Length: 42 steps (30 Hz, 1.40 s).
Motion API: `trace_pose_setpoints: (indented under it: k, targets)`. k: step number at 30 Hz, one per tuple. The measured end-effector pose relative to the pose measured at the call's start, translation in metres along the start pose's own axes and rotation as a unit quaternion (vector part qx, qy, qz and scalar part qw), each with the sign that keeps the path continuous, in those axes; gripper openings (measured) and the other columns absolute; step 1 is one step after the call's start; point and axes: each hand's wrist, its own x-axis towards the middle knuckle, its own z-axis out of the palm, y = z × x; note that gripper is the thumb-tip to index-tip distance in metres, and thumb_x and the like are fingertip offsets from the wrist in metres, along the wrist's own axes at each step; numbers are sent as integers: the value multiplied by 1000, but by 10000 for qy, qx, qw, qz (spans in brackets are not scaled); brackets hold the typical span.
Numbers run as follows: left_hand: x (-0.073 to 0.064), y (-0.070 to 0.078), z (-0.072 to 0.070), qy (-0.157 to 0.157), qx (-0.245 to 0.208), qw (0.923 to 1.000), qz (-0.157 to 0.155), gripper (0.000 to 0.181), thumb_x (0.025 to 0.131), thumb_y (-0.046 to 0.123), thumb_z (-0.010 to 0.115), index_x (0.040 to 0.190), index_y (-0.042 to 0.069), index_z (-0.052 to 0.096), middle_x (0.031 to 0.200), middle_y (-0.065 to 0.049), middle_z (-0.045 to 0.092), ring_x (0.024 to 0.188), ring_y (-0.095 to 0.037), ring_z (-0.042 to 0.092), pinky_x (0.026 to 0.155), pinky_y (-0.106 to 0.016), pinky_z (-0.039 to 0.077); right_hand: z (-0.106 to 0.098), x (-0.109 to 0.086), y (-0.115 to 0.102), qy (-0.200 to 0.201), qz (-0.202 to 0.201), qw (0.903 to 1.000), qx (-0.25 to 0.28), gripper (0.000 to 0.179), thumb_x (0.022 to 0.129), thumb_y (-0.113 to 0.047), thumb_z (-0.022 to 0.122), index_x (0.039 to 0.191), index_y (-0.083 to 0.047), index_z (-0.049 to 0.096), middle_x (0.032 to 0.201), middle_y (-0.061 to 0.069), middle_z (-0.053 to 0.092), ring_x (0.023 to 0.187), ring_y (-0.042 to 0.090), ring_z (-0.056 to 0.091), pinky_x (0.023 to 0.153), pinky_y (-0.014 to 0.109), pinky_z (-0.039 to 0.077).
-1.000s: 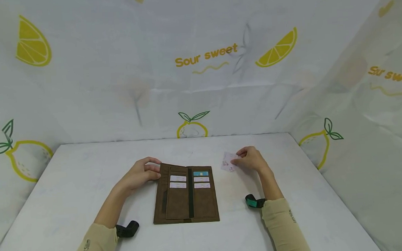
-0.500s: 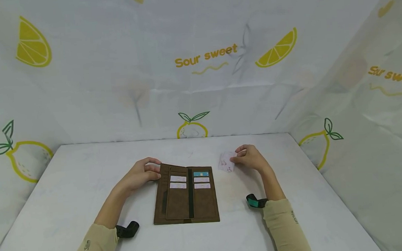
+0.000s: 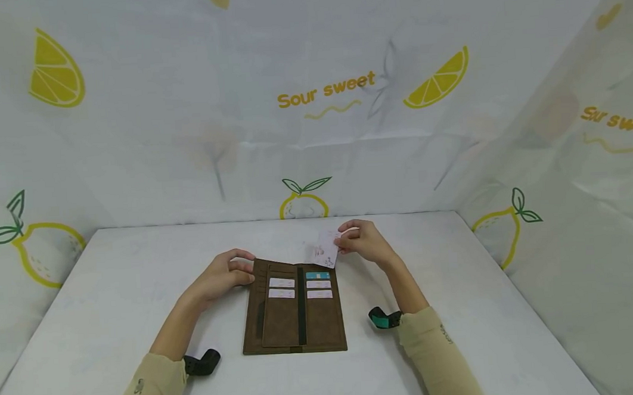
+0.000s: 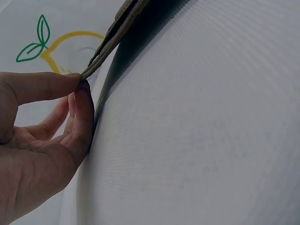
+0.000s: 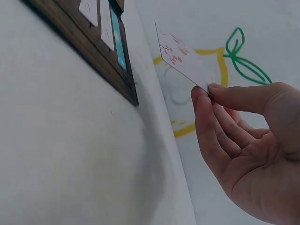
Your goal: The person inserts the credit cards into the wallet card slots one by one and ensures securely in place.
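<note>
A brown wallet [image 3: 280,321] lies unfolded on the table, with several whitish cards and one blue card [image 3: 317,275] showing in its slots. My left hand [image 3: 222,277] pinches the wallet's upper left corner between thumb and fingers, and in the left wrist view that edge is raised off the surface. My right hand [image 3: 366,241] pinches a pale card [image 3: 323,251] with reddish print by one edge. In the head view this card overlaps the wallet's top right edge. The right wrist view shows the card [image 5: 180,54] held apart from the wallet [image 5: 93,51].
The table [image 3: 163,253] has a white cover. Behind it hangs a white cloth [image 3: 173,121] printed with lemons and "Sour sweet". A black wrist device [image 3: 201,363] sits at the left cuff, and a black and green one [image 3: 384,318] at the right.
My right hand has carried the pale card left and slightly away from me, from beside the wallet to its top right edge. The left hand keeps its grip on the corner.
</note>
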Motion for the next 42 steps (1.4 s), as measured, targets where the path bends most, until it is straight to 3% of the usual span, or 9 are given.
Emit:
trace_pose_setpoints:
  k: [5,11,15,20,36,42]
  targets:
    - [-1,0,0,-22,-66,10000,25,50,97,6,70,144,-2,54,118,-16,72,97,-14,68,88,-28,53,21,9,-16,-229,-234,9995,-30,31,102,-5,72,128,8,61,105,25,81,86,33,80,88,46,67]
    - [0,0,1,-61,-127,9999,68,52,97,6,70,145,-3,53,115,-14,72,95,-14,68,88,-29,54,38,16,-21,-524,-184,9982,219,28,102,-3,70,126,8,59,105,26,80,85,29,81,89,50,66]
    - [0,0,1,-45,-97,9999,71,52,97,6,70,146,-3,53,116,-14,73,95,-13,68,87,-30,54,46,19,-20,-673,-124,9970,363,27,103,-1,68,125,8,57,106,27,79,84,24,81,86,43,67]
    - [0,0,2,-35,-53,9999,91,52,97,7,71,145,-3,54,119,-17,73,95,-14,68,87,-30,54,55,23,-16,-760,-24,9959,489,26,103,-1,69,125,6,58,105,25,79,79,15,78,80,33,67]
    - [0,-1,1,-4,-196,9998,62,52,96,5,72,144,-3,54,113,-12,72,93,-12,67,86,-27,54,73,28,-17,-1093,-37,9901,883,23,102,5,67,122,7,56,97,20,78,77,13,76,76,31,67]
    - [-1,-2,1,6,-143,9999,71,52,96,5,72,144,-2,54,115,-14,72,94,-13,67,86,-28,54,78,27,-16,-1283,-163,9893,668,25,102,4,68,125,10,59,95,19,78,76,12,74,76,31,66]
